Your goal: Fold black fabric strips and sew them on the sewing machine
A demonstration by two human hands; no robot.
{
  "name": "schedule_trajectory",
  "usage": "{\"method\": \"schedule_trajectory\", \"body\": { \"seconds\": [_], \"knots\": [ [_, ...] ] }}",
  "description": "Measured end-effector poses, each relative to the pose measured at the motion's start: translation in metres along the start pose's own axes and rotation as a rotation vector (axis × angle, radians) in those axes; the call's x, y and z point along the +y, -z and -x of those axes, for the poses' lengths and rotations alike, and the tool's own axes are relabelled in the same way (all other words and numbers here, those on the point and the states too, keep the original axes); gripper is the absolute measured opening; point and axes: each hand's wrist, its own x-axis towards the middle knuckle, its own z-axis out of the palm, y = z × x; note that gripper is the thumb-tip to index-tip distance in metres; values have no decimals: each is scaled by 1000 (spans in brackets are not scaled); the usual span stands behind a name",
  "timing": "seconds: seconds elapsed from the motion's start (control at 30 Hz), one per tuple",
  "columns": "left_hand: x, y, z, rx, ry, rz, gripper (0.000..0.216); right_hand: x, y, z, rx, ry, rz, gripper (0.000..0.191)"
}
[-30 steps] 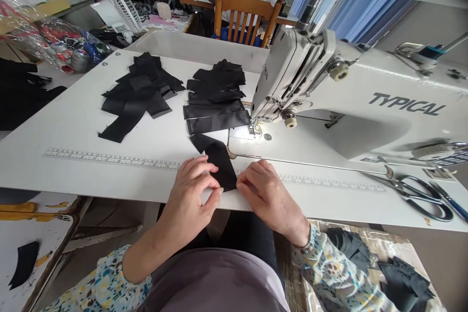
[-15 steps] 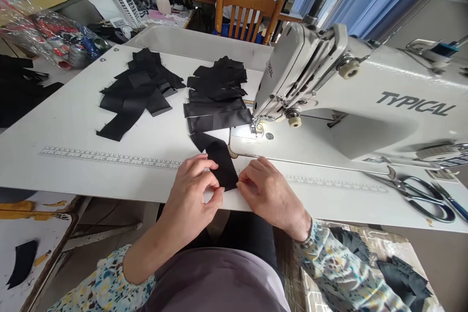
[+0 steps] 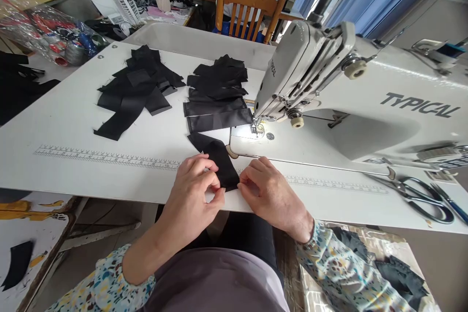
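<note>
I see the black cloth (image 3: 224, 165) flat on the white table (image 3: 54, 124), close to the edge by the sitter's lap, with its far end bent off to the left. The left hand (image 3: 200, 183) is narrow, with thumb and finger pinching the near edge by its left corner. The right hand (image 3: 265, 187) is narrow too, and its thumb and finger nip the right corner. I can't see the tips well, so I can't tell how tight the pinches are. To do this well, I would want both pinches small and soft, and the two corners held level so the edge stays straight. A hard tug on one side could make the cloth skew or wrinkle, I think, and thin cloth like this may slip. The cloth lies across the long ruler (image 3: 98, 155) on the table, and I could use its line to check that the edge is straight. Just past the cloth is a row of black strips (image 3: 219, 121), right beside the sewing machine (image 3: 398, 75). A messy black pile (image 3: 126, 102) sits left of that row. The big scissors (image 3: 426, 199) lie far to the right, well apart from both hands.
</note>
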Motion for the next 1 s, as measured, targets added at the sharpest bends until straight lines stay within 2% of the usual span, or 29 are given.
{"method": "schedule_trajectory", "body": {
  "seconds": [0.5,0.87,1.0],
  "knots": [
    [1,2,-4,-75,15,22,22,4,1,-6,-29,18,32,21],
    [4,-1,-8,-83,-44,-78,23,7,-1,-10,-69,14,89,20],
    [1,-3,-6,-48,-41,-66,17,7,2,-14,-99,-14,99,19]
  ]
}}
